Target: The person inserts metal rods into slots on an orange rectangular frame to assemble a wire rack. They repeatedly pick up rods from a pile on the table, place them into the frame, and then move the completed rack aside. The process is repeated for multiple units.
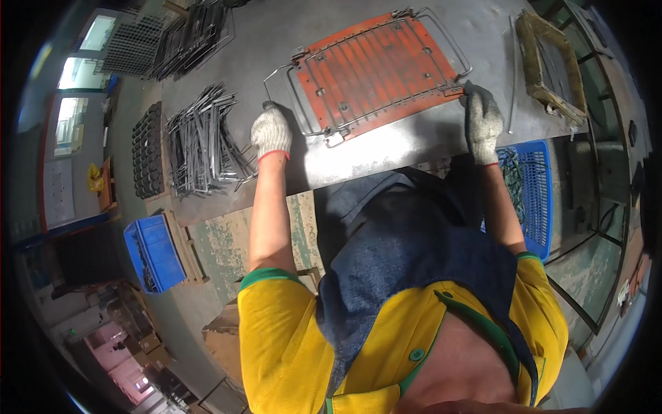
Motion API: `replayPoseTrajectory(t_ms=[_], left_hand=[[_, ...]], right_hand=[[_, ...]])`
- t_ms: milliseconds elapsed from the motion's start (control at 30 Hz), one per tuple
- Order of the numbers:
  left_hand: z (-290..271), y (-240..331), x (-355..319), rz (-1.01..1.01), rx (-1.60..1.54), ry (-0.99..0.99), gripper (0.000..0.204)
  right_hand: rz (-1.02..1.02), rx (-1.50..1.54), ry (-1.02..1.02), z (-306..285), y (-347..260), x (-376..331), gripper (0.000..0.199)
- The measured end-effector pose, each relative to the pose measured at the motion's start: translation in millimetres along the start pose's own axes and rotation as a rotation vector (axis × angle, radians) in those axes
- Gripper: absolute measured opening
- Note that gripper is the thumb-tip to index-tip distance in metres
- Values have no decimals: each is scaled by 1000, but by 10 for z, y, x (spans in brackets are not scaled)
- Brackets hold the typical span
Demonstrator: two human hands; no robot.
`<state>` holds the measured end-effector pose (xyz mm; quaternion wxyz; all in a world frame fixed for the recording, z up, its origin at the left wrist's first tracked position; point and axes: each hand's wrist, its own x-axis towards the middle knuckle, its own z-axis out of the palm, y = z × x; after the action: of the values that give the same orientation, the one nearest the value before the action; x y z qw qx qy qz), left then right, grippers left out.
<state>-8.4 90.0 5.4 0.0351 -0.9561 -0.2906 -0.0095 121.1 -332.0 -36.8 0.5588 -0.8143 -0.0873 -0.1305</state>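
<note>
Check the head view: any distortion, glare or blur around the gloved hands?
Head view: heavy fisheye, so the grey metal table edge bows and the corners go black; bright blown-out windows at far left; dull sheen on the tabletop; left hand, right hand and orange jig plate with wire rack look sharp.

A heap of bent grey wire parts [203, 141] lies on the steel workbench [386, 155], left end. Beyond it sit stacked wire grids [186, 41]. At the workbench's right end rests a grimy rectangular frame [548, 65]. Blue plastic crates [155, 252] stand below the workbench.
</note>
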Motion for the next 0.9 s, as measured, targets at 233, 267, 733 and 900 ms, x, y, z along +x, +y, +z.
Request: replayPoseTrajectory(t_ms=[233,267,733,900], left_hand=[[-255,415,-950,-47,-84,-222,46],[-289,439,-1115,-87,-99,-255,49],[19,351,-1996,-407,-2332,-278,32],[-880,843,-1635,-343,-2045,-213,40]], right_hand=[[-260,-278,20,-85,-80,-10,23],[-318,-328,17,-85,-46,-13,24],[560,288,-660,-174,-937,-564,31],[-96,201,-881,220,-1297,-923,51]])
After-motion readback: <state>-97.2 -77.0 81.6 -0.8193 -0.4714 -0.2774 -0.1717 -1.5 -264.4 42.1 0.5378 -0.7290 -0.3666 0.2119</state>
